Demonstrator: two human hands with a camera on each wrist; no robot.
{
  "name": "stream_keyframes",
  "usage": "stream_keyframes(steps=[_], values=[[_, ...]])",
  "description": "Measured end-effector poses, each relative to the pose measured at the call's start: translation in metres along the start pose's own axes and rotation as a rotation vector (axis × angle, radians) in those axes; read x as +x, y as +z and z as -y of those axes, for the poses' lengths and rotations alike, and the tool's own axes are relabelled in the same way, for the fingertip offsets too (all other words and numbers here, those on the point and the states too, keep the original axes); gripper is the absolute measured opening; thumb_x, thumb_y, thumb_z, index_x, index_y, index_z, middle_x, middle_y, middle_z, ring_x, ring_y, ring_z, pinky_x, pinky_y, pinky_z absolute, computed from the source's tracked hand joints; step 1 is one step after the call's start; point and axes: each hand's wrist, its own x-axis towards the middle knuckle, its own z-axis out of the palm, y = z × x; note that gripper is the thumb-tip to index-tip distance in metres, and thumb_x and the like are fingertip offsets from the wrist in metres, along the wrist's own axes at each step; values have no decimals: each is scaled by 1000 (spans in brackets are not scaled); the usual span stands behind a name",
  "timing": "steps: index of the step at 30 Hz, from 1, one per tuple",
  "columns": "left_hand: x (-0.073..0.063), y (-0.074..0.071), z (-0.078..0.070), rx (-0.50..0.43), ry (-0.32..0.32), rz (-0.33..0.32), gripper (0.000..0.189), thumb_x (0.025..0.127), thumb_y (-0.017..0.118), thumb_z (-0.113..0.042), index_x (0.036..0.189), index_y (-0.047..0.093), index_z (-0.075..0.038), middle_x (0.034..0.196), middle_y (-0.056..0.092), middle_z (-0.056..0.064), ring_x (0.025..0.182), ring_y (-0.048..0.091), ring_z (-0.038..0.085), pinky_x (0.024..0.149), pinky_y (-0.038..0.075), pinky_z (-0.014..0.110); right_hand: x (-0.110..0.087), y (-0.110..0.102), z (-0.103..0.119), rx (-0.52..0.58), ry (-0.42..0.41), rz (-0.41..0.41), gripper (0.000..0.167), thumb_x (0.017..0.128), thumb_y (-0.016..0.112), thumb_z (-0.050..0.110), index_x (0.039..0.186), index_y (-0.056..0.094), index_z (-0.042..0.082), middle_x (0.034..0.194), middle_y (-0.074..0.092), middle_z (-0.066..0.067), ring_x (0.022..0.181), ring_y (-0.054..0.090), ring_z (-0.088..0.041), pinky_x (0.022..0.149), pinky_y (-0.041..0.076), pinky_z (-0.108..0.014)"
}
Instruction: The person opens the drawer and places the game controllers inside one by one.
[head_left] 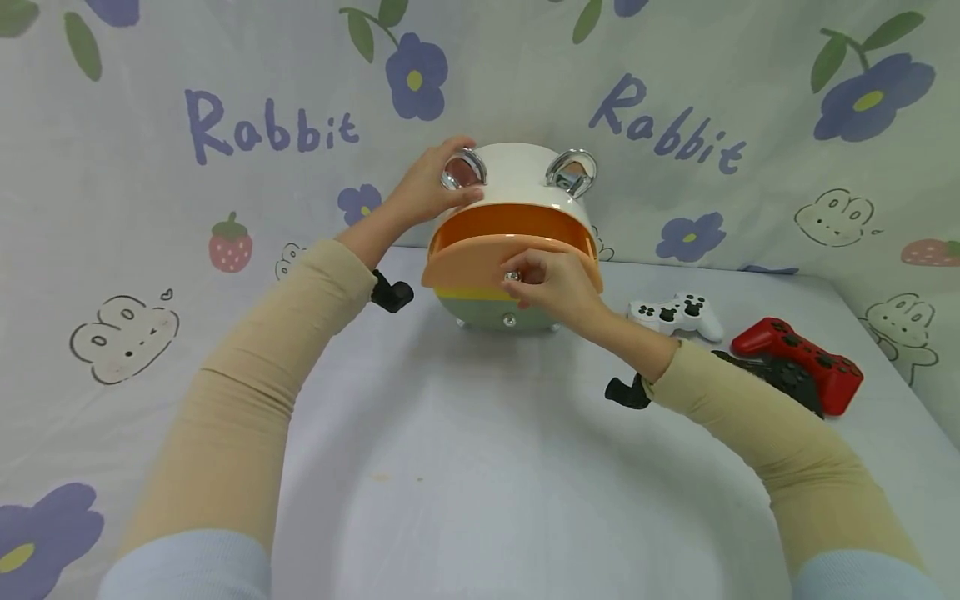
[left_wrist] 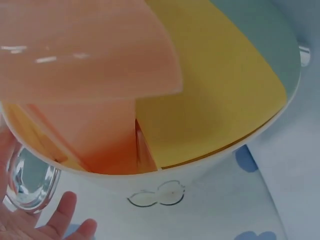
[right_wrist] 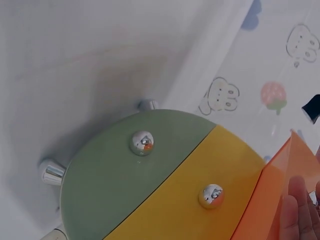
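A small drawer cabinet with a white shell and two silver ring ears stands against the printed cloth. Its orange top drawer is pulled out, with an orange interior showing behind the front. Below, the yellow drawer and green drawer sit flush, each with a round silver knob. My left hand holds the cabinet's top left, thumb and index finger around the left ear; its other fingers extend beside the shell. My right hand pinches the orange drawer's silver knob between thumb and fingers.
Right of the cabinet lie a white game controller, a red controller and a black controller partly behind my right sleeve. White cloth covers the table. A printed cloth hangs behind.
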Motion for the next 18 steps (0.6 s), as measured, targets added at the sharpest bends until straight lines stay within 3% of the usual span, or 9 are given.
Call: stream_keyframes(steps=[12,18], values=[[5,-2,5,-1,63,45,69,86,64,-18,142,25,-10,114,55,14,106,48,23,99,38,36,-12,3,4,16,-44,-13,19,79,69,6,97,67,-2,76,67,-11,60,62,-20,61,51,-20],[4,-2,4,-10,73,45,69,85,65,-17,141,26,-9,113,56,15,104,50,23,96,40,37,-19,5,6,10,-65,-11,21,78,70,6,97,66,-1,80,67,-9,61,62,-16,62,52,-21]])
